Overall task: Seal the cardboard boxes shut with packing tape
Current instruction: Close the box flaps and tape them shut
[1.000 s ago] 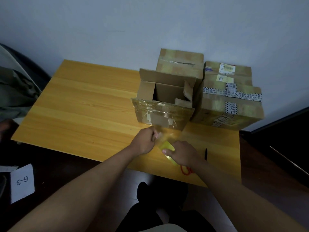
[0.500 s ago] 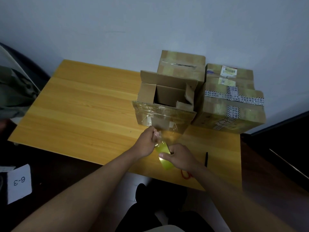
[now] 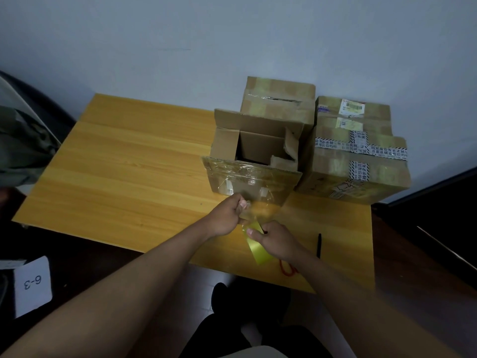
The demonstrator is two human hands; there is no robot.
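While the open box [image 3: 254, 161] in front of us stands with its flaps up, we work left to right across the wooden table [image 3: 124, 164]. Far left, off the table, lies a white card marked 6-3 [image 3: 32, 285]. Our left hand [image 3: 228, 215] is curled, pinching the crumpled end of a clear strip of packing tape [image 3: 254, 228] just below the open box's near wall. Our right hand [image 3: 271, 239], close beside it, pinches the same strip lower down, where it shows yellowish and hangs toward the table edge. We cannot tell where the roll is. Right of that hand lie a black pen [image 3: 319, 245] and something red [image 3: 287, 268], partly hidden by the forearm. Behind the open box a taller box [image 3: 278, 103] looks closed and taped, and to the right a wide box [image 3: 358, 156] carries printed tape across its top. We judge two boxes sealed and one left: flaps to fold, then tape over the seam.
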